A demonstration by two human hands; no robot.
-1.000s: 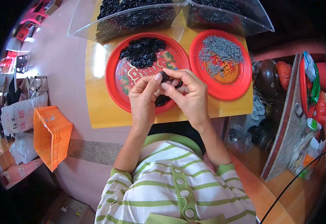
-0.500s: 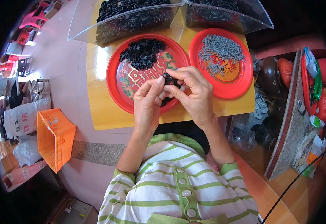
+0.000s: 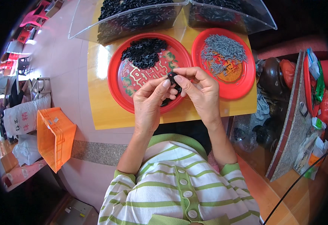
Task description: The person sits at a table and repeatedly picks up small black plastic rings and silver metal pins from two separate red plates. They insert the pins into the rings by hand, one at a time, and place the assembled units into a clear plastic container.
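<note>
Over the near edge of a red round tray (image 3: pixel 111 80), both my hands meet around a small black plastic part (image 3: pixel 172 77) with a hole in it. My left hand (image 3: pixel 149 96) pinches it from the left between thumb and fingers. From the right, the thumb of my right hand (image 3: pixel 200 92) presses on the part, its index finger curled over the far side. A heap of black plastic pieces (image 3: pixel 143 52) lies at the back of the tray. More black pieces are partly hidden under my hands. A red plate (image 3: pixel 244 84) to the right holds many grey screws (image 3: pixel 224 48).
Two clear plastic bins (image 3: pixel 141 24) (image 3: pixel 231 22) full of dark parts stand at the back of the yellow table (image 3: pixel 100 101). An orange crate (image 3: pixel 57 138) is on the floor at left. Right of the table are a dark jar (image 3: pixel 271 75) and a stone-edged slab (image 3: pixel 288 127).
My right thumb has come up onto the black part, and its fingers have shifted slightly right. The part shows more plainly between my fingertips now.
</note>
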